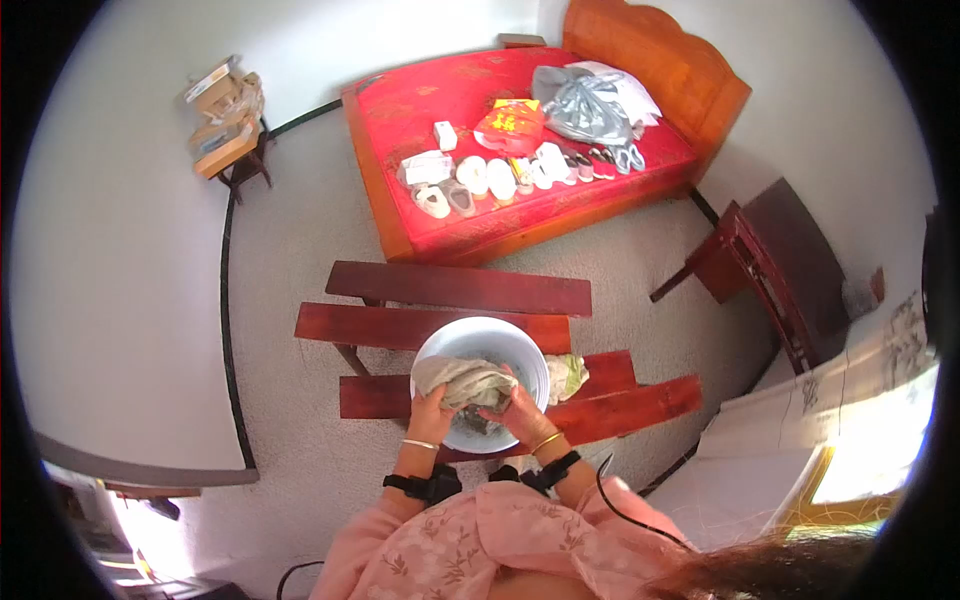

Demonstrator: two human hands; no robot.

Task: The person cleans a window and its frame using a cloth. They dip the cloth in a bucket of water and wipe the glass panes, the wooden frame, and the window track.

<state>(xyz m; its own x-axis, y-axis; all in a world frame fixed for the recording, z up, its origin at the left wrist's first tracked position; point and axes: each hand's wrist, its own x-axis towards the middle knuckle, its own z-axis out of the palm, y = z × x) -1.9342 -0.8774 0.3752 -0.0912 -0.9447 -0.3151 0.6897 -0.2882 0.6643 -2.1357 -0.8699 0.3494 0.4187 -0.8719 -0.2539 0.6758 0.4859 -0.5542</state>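
Note:
A wet-looking, greyish-beige cloth point(468, 380) is bunched between my two hands over a white basin point(541, 372). My left hand point(430, 412) grips the cloth's left end, and my right hand point(520, 414) has hold of its right end. Below the cloth, the basin holds water and something dark that I cannot make out. Just right of the basin, a pale cloth with a yellow-green patch point(568, 378) lies on a bench. The undersides of my fingers are partly hidden by the fabric.
The basin rests on dark red wooden benches point(460, 290) standing close together. Beyond them is a bed with a red cover point(410, 105), bearing shoes, bags and small boxes. A dark table point(790, 260) stands at right; a stool with cardboard boxes point(228, 150) is far left.

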